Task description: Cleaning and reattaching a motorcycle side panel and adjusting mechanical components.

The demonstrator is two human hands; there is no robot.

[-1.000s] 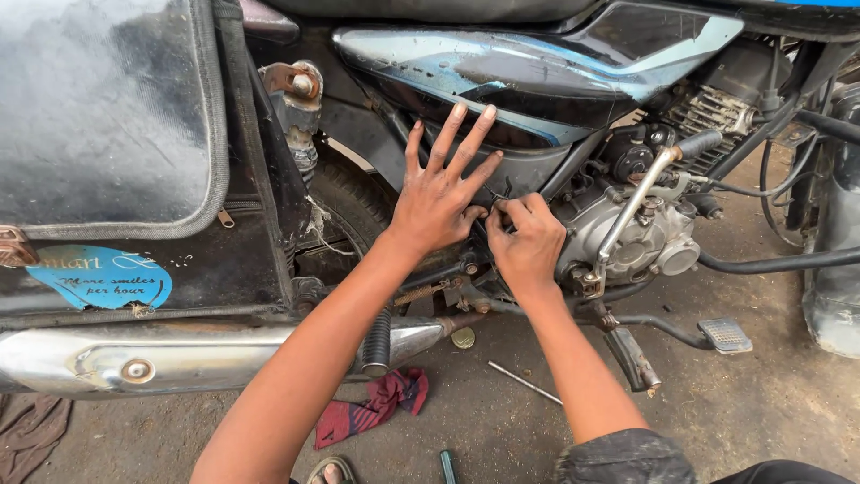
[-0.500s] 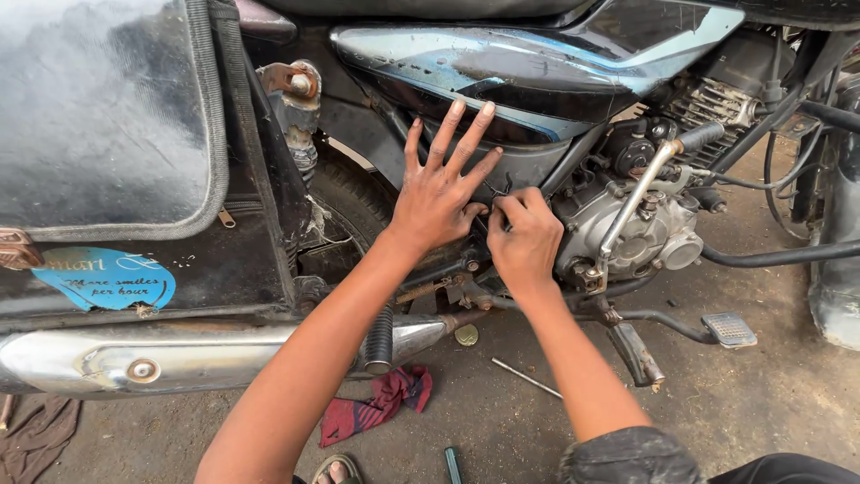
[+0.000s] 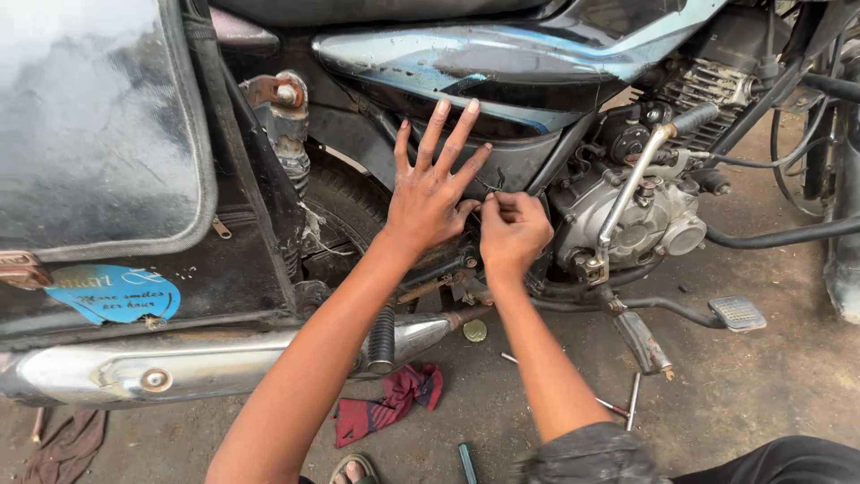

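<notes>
A black and blue motorcycle stands side-on in the head view. My left hand (image 3: 434, 184) presses flat, fingers spread, against the dark side panel (image 3: 502, 99) below the seat. My right hand (image 3: 511, 231) is closed beside it, fingertips pinched on a small thin part at the panel's lower edge, next to the silver engine (image 3: 640, 224). What the fingers pinch is too small to tell.
A chrome exhaust pipe (image 3: 206, 363) runs low along the left. A black saddlebag (image 3: 94, 134) hangs at the left. On the ground lie a red rag (image 3: 390, 401), a small round cap (image 3: 475, 331), thin metal tools (image 3: 627, 399) and a footpeg (image 3: 736, 313).
The view has shifted slightly. My right hand has drawn a little closer to my left thumb; both hands stay at the panel.
</notes>
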